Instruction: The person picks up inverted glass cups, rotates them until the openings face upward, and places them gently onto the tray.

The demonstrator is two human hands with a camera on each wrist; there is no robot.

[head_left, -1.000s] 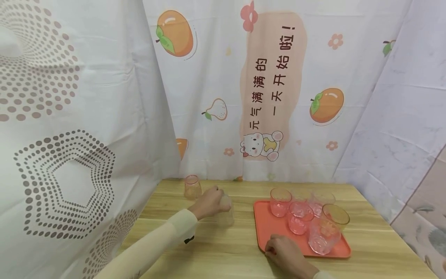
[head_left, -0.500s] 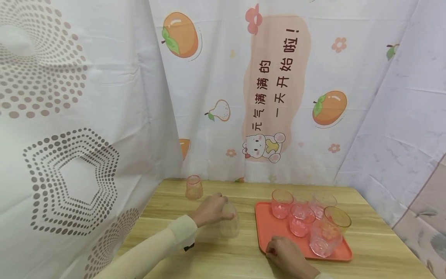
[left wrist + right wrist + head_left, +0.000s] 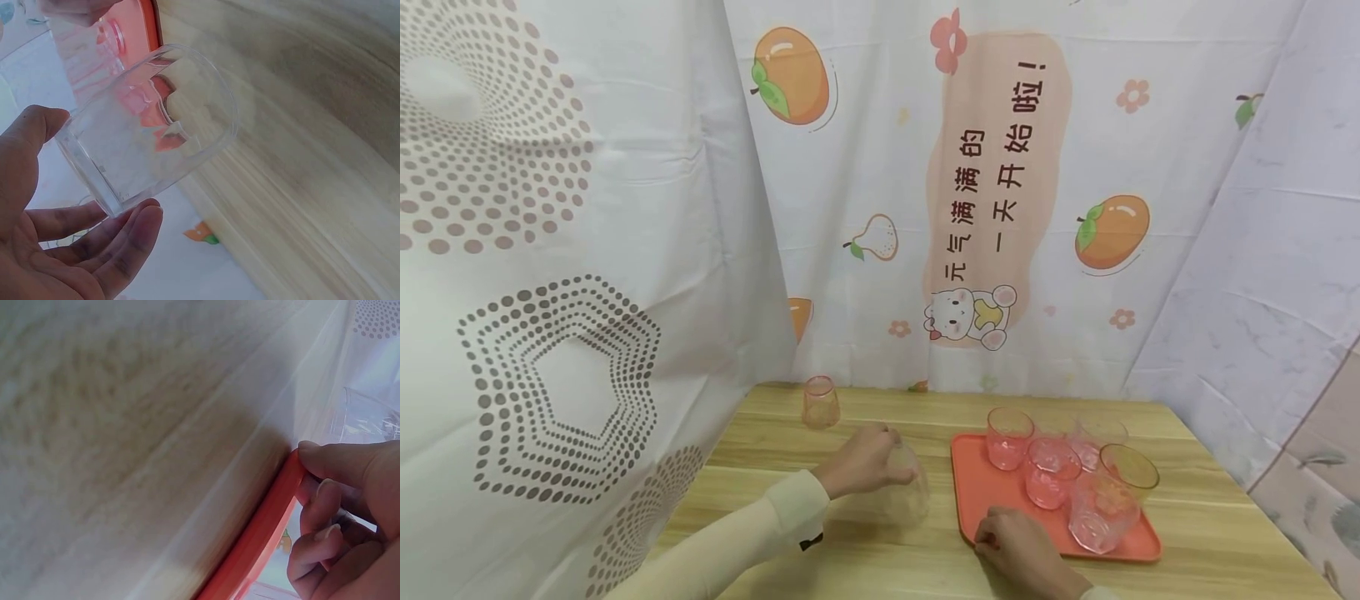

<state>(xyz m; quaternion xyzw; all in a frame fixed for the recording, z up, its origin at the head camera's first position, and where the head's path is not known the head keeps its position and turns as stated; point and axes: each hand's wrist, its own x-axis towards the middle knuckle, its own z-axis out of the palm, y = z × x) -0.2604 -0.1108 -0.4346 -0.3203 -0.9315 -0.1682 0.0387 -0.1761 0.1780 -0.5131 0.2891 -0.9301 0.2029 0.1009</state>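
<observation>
My left hand (image 3: pixel 865 458) holds a clear drinking glass (image 3: pixel 912 492) by its base, left of the tray. In the left wrist view, thumb and fingers grip the thick bottom of this glass (image 3: pixel 150 131), and its mouth points down toward the table at a tilt. My right hand (image 3: pixel 1022 550) pinches the near left corner of an orange-red tray (image 3: pixel 981 483). From the right wrist, the thumb lies at the tray's rim (image 3: pixel 259 540) and the other fingers are curled. Several glasses stand on the tray, among them a pinkish one (image 3: pixel 1052 475) and an amber-rimmed one (image 3: pixel 1129 467).
A pinkish glass (image 3: pixel 821 404) stands alone, mouth down, at the back left of the wooden table (image 3: pixel 775 450). White printed curtains (image 3: pixel 865 333) hang behind the table and along both sides.
My left hand has carried the clear glass rightward and a little nearer, toward the tray. The right hand keeps its place at the tray's corner. The head view has shifted slightly.
</observation>
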